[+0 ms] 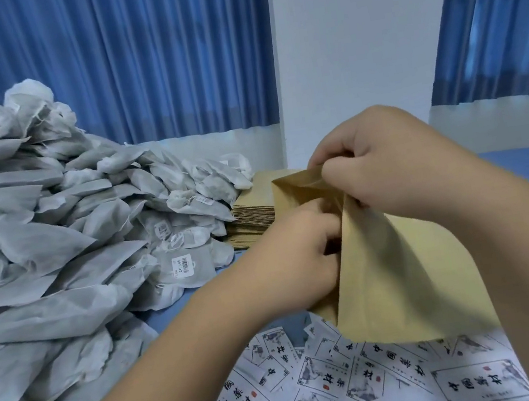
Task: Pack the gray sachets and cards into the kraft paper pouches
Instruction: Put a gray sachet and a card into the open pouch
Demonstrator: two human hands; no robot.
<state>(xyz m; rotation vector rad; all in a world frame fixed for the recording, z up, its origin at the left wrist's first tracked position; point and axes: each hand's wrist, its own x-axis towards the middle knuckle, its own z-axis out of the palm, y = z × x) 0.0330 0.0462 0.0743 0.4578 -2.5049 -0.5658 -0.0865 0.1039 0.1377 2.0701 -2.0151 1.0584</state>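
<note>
Over the middle of the table [528,169], seen from my head camera, I hold one kraft paper pouch [392,270] up in the air with both hands. My right hand [385,160] is at the pouch's top, its fingers curled and pinching the far lip of the mouth. My left hand [299,257] is just below and to the left of it, fingers curled against the near lip and the pouch's left edge. Its fingertips are hidden behind the paper, so I cannot tell how far they reach inside. Between the two hands the mouth is pulled a little apart. The pouch hangs tilted, mouth up and away from me, with its rounded bottom corner down toward my right forearm.

Below the pouch, along the near edge of the table, the cards [354,383] lie scattered and overlapping, white with black characters and ink drawings. The gray sachets [54,240] are heaped high along the left side of the table, well to the left of my left hand, and some show small white labels. Beyond my left hand, toward the far edge, lies the stack of kraft pouches [251,216], flat, with the sachet heap spilling against it. Blue curtains [131,65] and a white wall [353,47] stand behind the table.
</note>
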